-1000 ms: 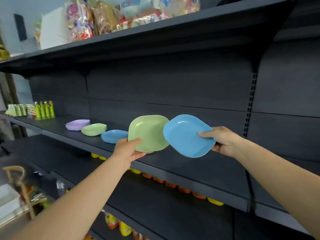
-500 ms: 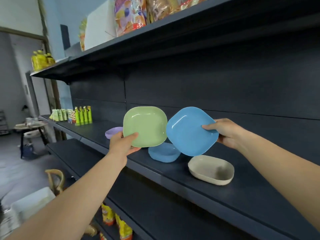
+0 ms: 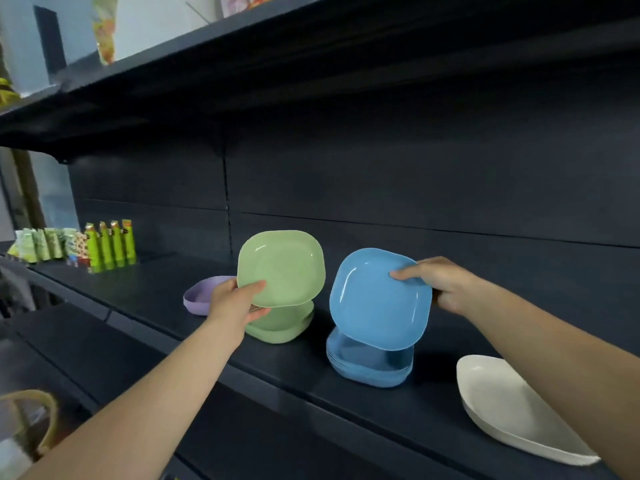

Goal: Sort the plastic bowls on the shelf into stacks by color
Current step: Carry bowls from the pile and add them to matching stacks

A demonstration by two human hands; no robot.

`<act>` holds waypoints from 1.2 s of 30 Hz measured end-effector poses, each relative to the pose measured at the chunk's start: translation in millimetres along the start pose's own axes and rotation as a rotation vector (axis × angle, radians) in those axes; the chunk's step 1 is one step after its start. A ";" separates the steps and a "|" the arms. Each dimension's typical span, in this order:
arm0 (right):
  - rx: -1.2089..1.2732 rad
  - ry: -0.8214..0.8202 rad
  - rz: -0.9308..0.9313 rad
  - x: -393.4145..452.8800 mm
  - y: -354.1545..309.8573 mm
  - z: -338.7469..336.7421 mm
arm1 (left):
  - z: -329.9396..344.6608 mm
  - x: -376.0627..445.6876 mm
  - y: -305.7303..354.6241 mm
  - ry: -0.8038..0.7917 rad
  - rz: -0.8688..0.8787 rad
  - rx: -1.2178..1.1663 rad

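My left hand (image 3: pixel 235 303) grips a green bowl (image 3: pixel 282 268) by its lower left rim, tilted toward me just above a green stack (image 3: pixel 282 327) on the dark shelf (image 3: pixel 294 372). My right hand (image 3: pixel 440 282) holds a blue bowl (image 3: pixel 379 299) by its upper right rim, tilted over a blue stack (image 3: pixel 370 365) of several bowls. A purple bowl (image 3: pixel 199 296) sits behind my left hand, partly hidden. A white bowl (image 3: pixel 509 407) rests at the right, partly covered by my right forearm.
Green packets (image 3: pixel 110 245) and other small packs stand at the shelf's far left. An upper shelf (image 3: pixel 311 50) overhangs close above. A lower shelf lies below, and a wicker handle (image 3: pixel 38 420) shows at the bottom left.
Both bowls have come lower, each now just above the stack of its own colour. The view has shifted closer, and the white bowl now lies further right.
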State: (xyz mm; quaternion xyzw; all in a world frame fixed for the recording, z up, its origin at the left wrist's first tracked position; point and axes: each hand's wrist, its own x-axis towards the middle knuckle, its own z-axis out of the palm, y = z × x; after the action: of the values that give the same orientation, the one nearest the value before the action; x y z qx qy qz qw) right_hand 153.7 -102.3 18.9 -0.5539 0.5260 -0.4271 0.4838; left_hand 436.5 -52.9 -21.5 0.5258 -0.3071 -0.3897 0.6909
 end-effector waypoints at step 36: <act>-0.386 0.145 0.112 14.6 88.2 32.9 | -4.8 96.0 -44.2 -0.432 -0.118 -0.015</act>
State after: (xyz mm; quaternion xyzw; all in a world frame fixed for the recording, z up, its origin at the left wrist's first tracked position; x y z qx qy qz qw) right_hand 172.3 -112.0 -74.0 -0.5740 0.6614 -0.3299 0.3525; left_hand 479.8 -139.6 -64.0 0.4419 -0.4139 -0.5352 0.5890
